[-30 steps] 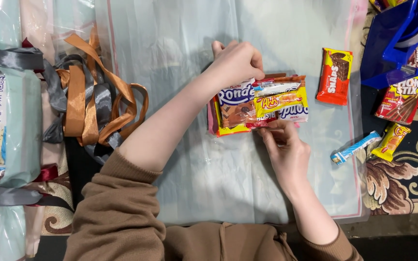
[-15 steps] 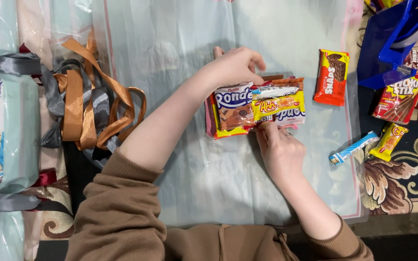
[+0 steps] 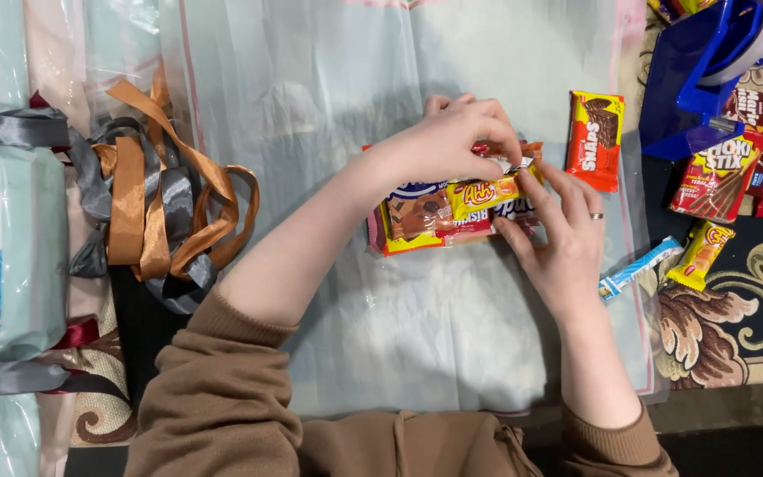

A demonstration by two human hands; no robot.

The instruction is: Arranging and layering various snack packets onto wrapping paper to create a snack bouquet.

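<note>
1. My left hand (image 3: 452,141) presses down on the stacked snack packets (image 3: 443,212), fingers closed over the top edge.
2. My right hand (image 3: 562,238) sits at 4 o'clock of the stack, fingers pinching its right end.
3. The stack lies mid-sheet on the clear plastic sheet (image 3: 355,88); I judge steady downward pressure keeps it square.
4. A red chocolate packet (image 3: 595,140) waits at 2 o'clock.

A stack of snack packets (image 3: 439,212) lies at the centre of the plastic sheet (image 3: 311,79). The left hand (image 3: 448,141) rests on top of it; the right hand (image 3: 562,238) touches it at 3 o'clock. A single wafer packet (image 3: 595,140) lies at 2 o'clock. Ribbons (image 3: 156,208) lie at 9 o'clock; a tape dispenser (image 3: 695,79) lies well apart at 2 o'clock.
</note>
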